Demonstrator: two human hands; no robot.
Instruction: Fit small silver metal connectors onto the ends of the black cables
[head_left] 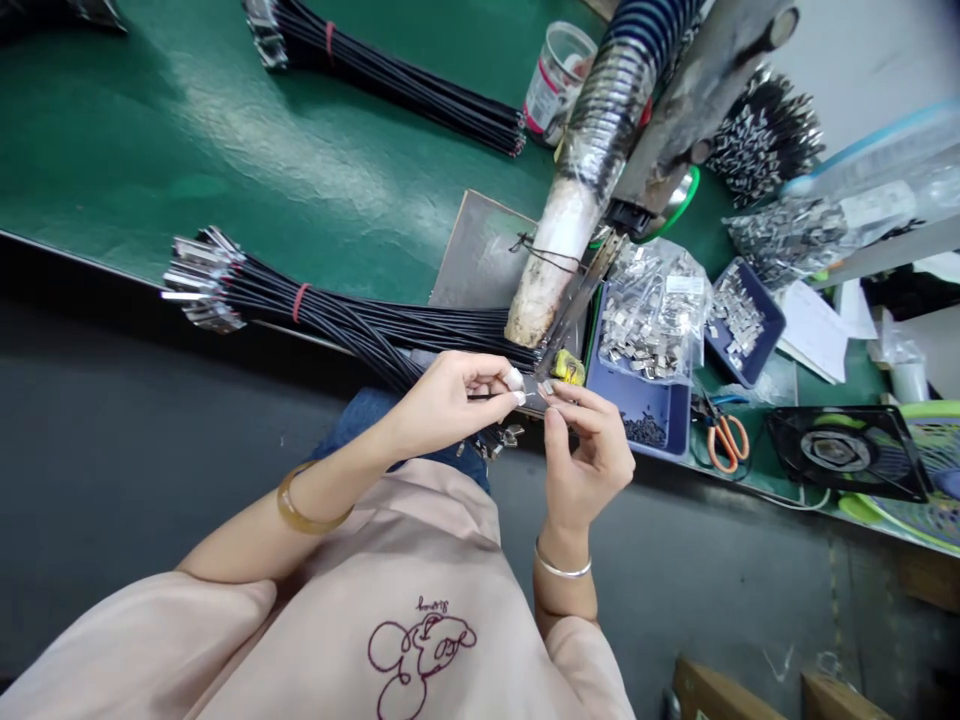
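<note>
My left hand (450,395) is closed in a pinch on a black cable (480,397), whose thin bare end points right. White coverings show on its fingertips. Facing it a short gap away, my right hand (589,445) is also pinched; what lies between its thumb and fingers is too small to name. Just behind both hands, a bundle of black cables (360,318) tied with a red band lies along the table edge, silvery connectors at its left end. More metal connector ends (499,440) hang below my left hand.
A wrapped duct hose (551,240) and a metal soldering-type arm come down above the hands. Right are a blue tray (679,420) with bagged metal parts (652,310), orange-handled pliers (727,443) and a black fan (847,450). Another cable bundle (405,80) and a plastic cup (559,85) stand farther back.
</note>
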